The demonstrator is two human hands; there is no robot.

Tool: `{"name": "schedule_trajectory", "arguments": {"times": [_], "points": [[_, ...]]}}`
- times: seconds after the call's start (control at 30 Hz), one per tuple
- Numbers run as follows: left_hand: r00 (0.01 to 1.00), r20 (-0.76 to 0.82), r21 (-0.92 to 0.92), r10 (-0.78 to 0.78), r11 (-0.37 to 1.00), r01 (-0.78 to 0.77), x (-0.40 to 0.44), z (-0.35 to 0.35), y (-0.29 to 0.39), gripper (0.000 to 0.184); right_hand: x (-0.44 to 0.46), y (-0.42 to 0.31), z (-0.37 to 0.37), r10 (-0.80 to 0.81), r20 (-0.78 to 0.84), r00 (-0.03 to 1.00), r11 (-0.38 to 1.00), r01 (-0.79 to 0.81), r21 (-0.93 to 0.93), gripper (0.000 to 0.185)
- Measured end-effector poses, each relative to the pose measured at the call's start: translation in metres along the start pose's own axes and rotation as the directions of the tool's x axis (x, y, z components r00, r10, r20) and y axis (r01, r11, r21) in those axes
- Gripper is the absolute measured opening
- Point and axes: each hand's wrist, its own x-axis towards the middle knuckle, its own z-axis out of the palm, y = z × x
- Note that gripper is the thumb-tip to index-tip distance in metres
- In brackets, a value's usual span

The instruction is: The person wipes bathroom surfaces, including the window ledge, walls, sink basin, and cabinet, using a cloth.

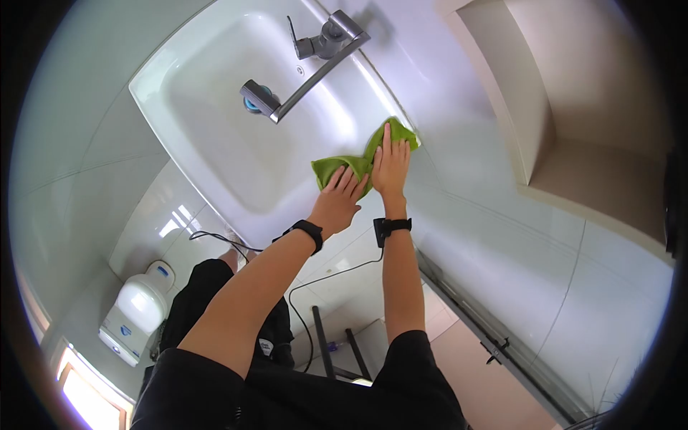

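Note:
A green cloth (327, 166) lies bunched over the near right corner of the white sink (215, 165). My left hand (337, 204) presses on the cloth's left part, its fingers spread and slightly bent. On the right part, close to the wall, my right hand (392, 170) lies flat with the fingers stretched out. Between the two hands the cloth is creased and narrow. Part of it is hidden under my fingers. Above the basin reaches a grey faucet (315, 79), its spout end over the blue-ringed drain (252, 107).
A cable (326, 276) runs from the device on my right wrist. Beige wall shelves (602, 179) stand at the right. A white toilet (140, 304) is at the lower left, and dark metal legs (322, 340) show below my arms. A dark rail (494, 344) runs along the lower right.

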Motion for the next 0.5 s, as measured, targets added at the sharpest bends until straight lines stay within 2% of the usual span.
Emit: {"name": "schedule_trajectory", "arguments": {"times": [0.03,0.07,0.17,0.2,0.27,0.37,0.4,0.5], "points": [[1.000,-0.005,-0.017,-0.002,1.000,0.002,-0.003,0.004,0.001,0.078,-0.003,0.002,0.001,-0.008,0.003,1.000,1.000,0.008,-0.009,0.059],[0.997,-0.077,-0.017,0.020,1.000,-0.022,-0.005,0.006,-0.002,0.078,-0.003,0.000,0.002,-0.018,-0.002,1.000,0.999,0.017,-0.031,0.060],[0.999,-0.021,-0.065,0.036,0.997,-0.037,-0.035,-0.005,-0.005,0.081,-0.023,-0.023,0.004,0.032,0.004,0.999,0.999,-0.032,-0.003,0.060],[0.995,0.099,-0.047,0.028,0.999,-0.024,-0.053,-0.014,-0.009,0.084,-0.037,-0.037,0.005,0.042,0.018,0.999,0.999,-0.043,0.011,0.061],[0.987,0.068,-0.075,0.147,0.987,-0.142,-0.102,-0.010,-0.023,0.082,-0.077,-0.072,0.003,0.036,-0.037,0.999,0.997,-0.033,0.069,0.062],[0.966,0.028,-0.106,0.257,0.962,-0.253,-0.177,-0.012,-0.056,0.075,-0.132,-0.137,-0.006,0.069,0.091,0.993,0.993,-0.077,0.094,0.064],[0.954,0.027,-0.135,0.297,0.947,-0.291,-0.204,-0.014,-0.074,0.072,-0.149,-0.166,-0.010,0.119,0.179,0.977,0.984,-0.141,0.114,0.066],[0.924,-0.057,-0.178,0.377,0.907,-0.381,-0.257,-0.040,-0.132,0.061,-0.190,-0.227,-0.008,0.056,0.126,0.990,0.995,-0.066,0.076,0.069]]}}
